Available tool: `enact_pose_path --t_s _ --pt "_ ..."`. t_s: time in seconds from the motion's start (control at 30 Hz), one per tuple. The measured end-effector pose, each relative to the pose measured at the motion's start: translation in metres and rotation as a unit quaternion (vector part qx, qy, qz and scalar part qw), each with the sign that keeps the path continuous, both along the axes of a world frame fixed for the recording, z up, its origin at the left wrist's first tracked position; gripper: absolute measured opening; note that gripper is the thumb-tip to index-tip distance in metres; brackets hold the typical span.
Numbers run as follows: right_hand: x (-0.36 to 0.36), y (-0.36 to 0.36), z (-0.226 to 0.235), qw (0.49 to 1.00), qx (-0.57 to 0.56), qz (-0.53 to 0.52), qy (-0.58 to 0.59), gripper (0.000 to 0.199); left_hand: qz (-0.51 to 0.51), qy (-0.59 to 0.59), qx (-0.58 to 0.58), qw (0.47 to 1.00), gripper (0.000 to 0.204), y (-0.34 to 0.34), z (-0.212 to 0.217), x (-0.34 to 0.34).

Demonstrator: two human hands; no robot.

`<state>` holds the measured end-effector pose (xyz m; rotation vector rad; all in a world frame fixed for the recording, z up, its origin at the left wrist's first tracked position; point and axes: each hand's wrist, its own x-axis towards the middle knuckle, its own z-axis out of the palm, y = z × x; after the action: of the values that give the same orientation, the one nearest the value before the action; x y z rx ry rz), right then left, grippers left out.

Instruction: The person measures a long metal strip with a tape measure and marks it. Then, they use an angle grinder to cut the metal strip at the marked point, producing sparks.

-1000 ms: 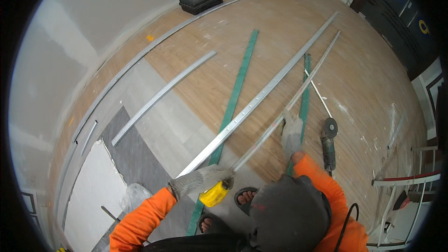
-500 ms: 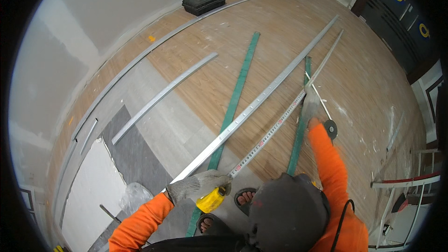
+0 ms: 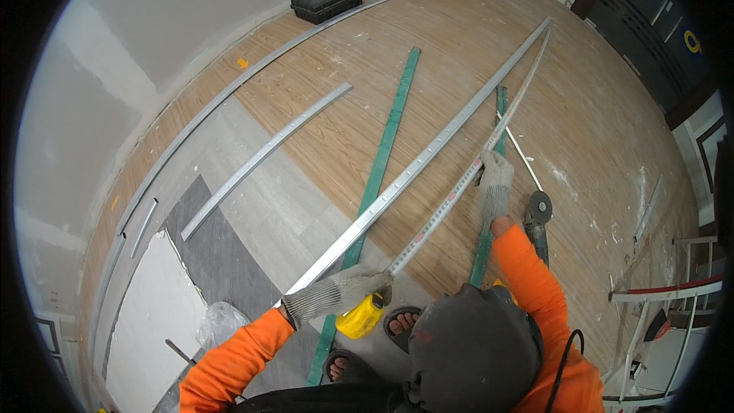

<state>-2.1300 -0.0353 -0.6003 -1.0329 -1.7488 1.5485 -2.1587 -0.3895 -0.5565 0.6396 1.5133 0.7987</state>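
Note:
In my gloved left hand point(image 3: 336, 296) is a yellow tape measure point(image 3: 359, 320), held low in front of me. Its pale blade point(image 3: 430, 227) runs out up and to the right, beside a long silver metal channel point(image 3: 440, 140). My gloved right hand point(image 3: 497, 187) grips the blade partway along, over a green strip point(image 3: 483, 248) on the floor. Far off, the blade's tip lies close to the channel's far end. The channel crosses a second green strip point(image 3: 391, 130), and its near end is hidden by my left hand.
An angle grinder point(image 3: 539, 210) lies right of my right hand. A shorter metal channel point(image 3: 264, 160) and a white board point(image 3: 153, 321) are at left. Near the wall stands a black case point(image 3: 327, 1). A white metal frame with a red edge point(image 3: 665, 292) is at right.
My right hand has shifted down and slightly left along the blade. The blade's far part has swung left toward the channel's end. My left hand keeps the tape measure, moved slightly right.

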Motion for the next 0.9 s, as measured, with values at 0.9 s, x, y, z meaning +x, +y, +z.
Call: enact_pose_path --t_s 0.9 --pt "-0.114 0.197 -0.009 0.969 0.211 -0.096 -0.085 0.039 0.059 -0.023 -0.114 0.991 0.048 -0.013 0.033 0.000"
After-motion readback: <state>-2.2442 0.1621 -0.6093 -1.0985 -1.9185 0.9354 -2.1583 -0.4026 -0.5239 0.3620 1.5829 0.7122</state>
